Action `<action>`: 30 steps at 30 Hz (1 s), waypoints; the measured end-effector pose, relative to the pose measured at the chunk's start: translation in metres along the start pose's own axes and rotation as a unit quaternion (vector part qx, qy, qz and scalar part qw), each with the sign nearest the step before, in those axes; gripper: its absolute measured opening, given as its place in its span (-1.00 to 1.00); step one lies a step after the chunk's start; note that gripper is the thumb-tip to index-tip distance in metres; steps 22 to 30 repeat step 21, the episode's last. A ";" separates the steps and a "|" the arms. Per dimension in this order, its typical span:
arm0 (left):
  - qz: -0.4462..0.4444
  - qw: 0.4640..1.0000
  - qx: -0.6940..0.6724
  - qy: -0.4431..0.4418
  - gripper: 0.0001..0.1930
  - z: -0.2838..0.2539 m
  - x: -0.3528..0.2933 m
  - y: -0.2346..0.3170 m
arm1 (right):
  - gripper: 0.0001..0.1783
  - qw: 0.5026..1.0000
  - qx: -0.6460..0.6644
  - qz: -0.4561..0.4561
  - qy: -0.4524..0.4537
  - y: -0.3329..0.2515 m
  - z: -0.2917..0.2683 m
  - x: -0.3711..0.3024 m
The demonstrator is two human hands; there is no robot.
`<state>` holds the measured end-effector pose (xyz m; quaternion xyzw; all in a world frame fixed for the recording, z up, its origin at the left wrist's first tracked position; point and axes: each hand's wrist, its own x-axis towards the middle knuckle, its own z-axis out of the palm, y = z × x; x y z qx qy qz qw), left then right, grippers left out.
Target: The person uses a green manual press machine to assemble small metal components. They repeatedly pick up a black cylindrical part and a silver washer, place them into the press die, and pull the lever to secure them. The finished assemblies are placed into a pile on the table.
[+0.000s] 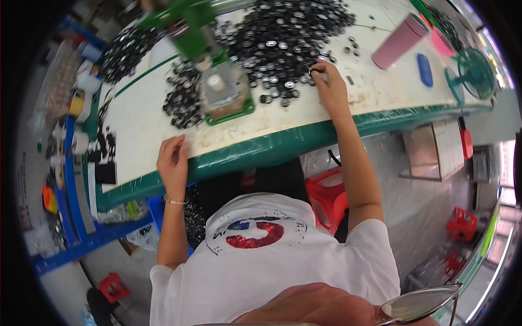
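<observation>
My right hand [333,89] reaches over the table at the right edge of a large heap of small black round parts [283,43] with shiny centres. Its thumb and fingertips are closed on one small black round part [314,71]. My left hand [173,157] is at the table's near edge, left of a green hand press [225,98]. Its fingers are loosely bent and slightly blurred, and no object shows in them. Beside the press, nearer to my left hand, lies a smaller pile of black parts [184,95].
The white tabletop [144,146] has a green covered front edge [261,148]. A pink tumbler [401,42], a blue oblong case [424,70] and a green fan [474,73] stand at the right. Another dark heap [128,54] lies far left. A red stool [328,198] is below.
</observation>
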<state>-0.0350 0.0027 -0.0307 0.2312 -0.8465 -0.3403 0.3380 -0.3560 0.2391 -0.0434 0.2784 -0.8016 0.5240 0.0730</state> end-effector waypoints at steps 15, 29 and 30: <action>0.046 0.993 0.105 -0.038 -0.76 0.010 0.033 0.002 | -0.77 0.985 0.127 -0.041 -0.106 -0.084 0.040 -0.031; 0.066 0.981 0.172 -0.057 -0.80 0.019 0.052 0.001 | -0.73 0.966 0.183 0.018 -0.183 -0.123 0.090 -0.010; 0.066 0.981 0.172 -0.057 -0.80 0.019 0.052 0.001 | -0.73 0.966 0.183 0.018 -0.183 -0.123 0.090 -0.010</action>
